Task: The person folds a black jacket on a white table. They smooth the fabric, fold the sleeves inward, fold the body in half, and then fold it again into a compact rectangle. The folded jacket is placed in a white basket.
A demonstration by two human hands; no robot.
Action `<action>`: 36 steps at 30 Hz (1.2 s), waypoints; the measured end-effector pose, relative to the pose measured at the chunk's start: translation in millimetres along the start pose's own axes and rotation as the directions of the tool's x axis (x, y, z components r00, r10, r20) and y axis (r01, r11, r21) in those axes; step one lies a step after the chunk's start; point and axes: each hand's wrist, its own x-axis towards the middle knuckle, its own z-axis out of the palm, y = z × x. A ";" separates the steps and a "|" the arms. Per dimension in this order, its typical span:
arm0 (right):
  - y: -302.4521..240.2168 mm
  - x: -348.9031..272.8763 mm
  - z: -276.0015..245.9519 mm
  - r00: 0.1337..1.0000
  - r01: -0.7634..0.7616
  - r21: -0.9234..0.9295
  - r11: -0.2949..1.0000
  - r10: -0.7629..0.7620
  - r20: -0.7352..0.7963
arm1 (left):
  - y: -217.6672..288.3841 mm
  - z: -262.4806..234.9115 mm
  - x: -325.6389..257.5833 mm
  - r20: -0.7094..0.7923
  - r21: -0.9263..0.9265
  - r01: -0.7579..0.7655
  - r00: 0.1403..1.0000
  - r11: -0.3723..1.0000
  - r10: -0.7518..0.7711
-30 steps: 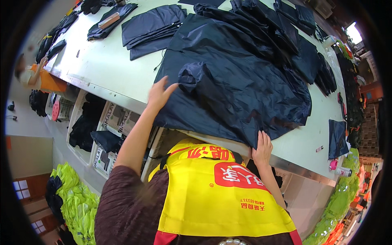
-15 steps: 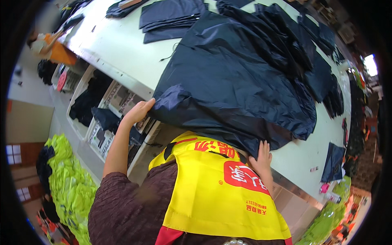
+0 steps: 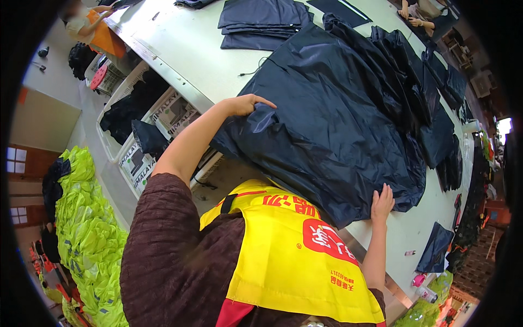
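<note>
A large sheet of shiny dark navy cloth lies wrinkled over the near edge of the pale worktable, and its exact kind does not show. Toward its left side, my left hand is closed on a bunched fold, the index finger extended over the cloth and the other fingers mostly hidden. My right hand rests flat near the cloth's lower right edge, fingers stretched out and pressing on it. Some of the near edge hangs down against my yellow apron.
Folded dark pieces are stacked at the far side of the worktable. Baskets with dark cloth stand at the left below the edge. A neon-yellow pile lies on the left. One person stands far left; another person's hands show far right.
My left hand has moved up and right onto the cloth, bringing its left edge inward. My right hand has shifted right and lies flatter. The view has turned slightly.
</note>
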 end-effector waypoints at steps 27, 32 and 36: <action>-85.4 -59.7 -80.4 0.860 0.380 0.437 0.815 -0.485 0.157 | 9.7 64.8 -131.3 -0.075 0.854 -0.080 0.959 0.514 0.274; -32.1 -80.4 -57.4 0.856 0.504 0.241 0.829 -0.516 -0.016 | -30.4 62.9 -136.5 -0.122 0.875 -0.022 0.957 0.484 0.263; -36.7 -60.1 -45.0 0.877 0.480 0.171 0.861 -0.466 -0.114 | -33.1 49.2 -127.2 -0.126 0.874 -0.069 0.924 0.481 0.362</action>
